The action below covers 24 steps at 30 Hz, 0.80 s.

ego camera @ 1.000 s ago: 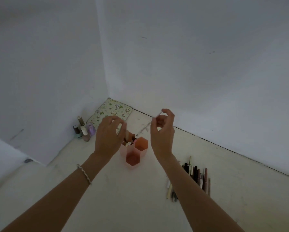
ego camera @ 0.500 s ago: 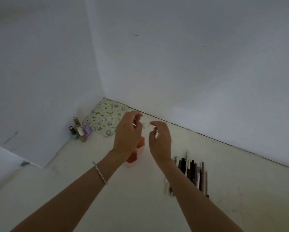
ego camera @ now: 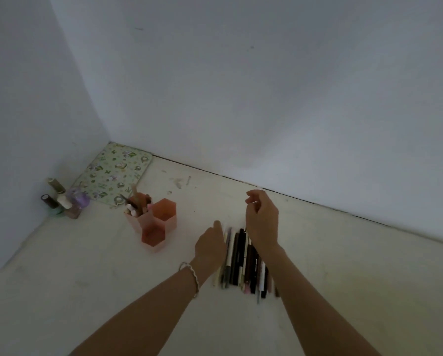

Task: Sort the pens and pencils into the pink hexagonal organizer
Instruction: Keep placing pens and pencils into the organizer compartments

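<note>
Nearest you, both forearms reach in from 6 o'clock; a bracelet (ego camera: 192,276) sits on the left wrist. Just beyond it, your left hand (ego camera: 210,246) lies low at the left edge of the row of pens (ego camera: 243,260), palm down, fingers loosely extended toward 12 o'clock. It appears to be touching or almost touching the outermost pen, not closed on anything. Your right hand (ego camera: 262,222) hovers over the far end of the same row, fingers curled inward; whether something thin is pinched between thumb and forefinger, you cannot tell from here.

The row itself is the work left — a dozen or so pens and pencils lying side by side on the floor (ego camera: 343,265), tips pointing to 12 o'clock, partly hidden under your right forearm.

Further off, at about 10 o'clock from your hands and well apart from the row, stands the organizer (ego camera: 154,224). Its far-left cell already holds a bunch of pens, upright and leaning; the two nearer cells look empty. So the job is begun but, by this count, less than half done.

Beyond it, at 10 to 11 o'clock, small bottles (ego camera: 63,201) cluster by the wall, and a patterned mat (ego camera: 115,173) lies in the corner — neither belongs to the sort.
</note>
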Tool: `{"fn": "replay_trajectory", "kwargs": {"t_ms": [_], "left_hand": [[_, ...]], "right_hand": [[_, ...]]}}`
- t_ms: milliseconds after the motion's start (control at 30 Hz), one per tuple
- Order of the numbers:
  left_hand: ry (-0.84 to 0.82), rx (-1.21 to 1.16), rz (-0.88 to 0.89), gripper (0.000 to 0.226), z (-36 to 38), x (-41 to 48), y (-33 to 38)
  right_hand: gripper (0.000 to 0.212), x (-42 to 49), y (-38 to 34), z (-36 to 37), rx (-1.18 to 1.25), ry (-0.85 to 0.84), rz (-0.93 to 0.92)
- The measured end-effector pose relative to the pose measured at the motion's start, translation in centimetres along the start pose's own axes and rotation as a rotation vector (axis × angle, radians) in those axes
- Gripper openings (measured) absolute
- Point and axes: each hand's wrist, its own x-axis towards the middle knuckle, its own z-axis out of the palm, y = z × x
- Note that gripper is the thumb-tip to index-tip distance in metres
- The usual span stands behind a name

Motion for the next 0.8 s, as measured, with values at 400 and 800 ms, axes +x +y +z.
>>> {"fn": "replay_trajectory", "kwargs": {"t_ms": [400,800], "left_hand": [[-0.048,-0.177,-0.201,0.031,-1.5,1.9,0.5],[0.379,-0.518,0.116,0.08,-10.3,2.3,1.0]], "right_hand": [[0.026,-0.3,1.9,0.8,-0.055,-0.078,0.034],[0.023,-2.5,2.6,5.5,-0.844,-0.49,-0.029]]}}
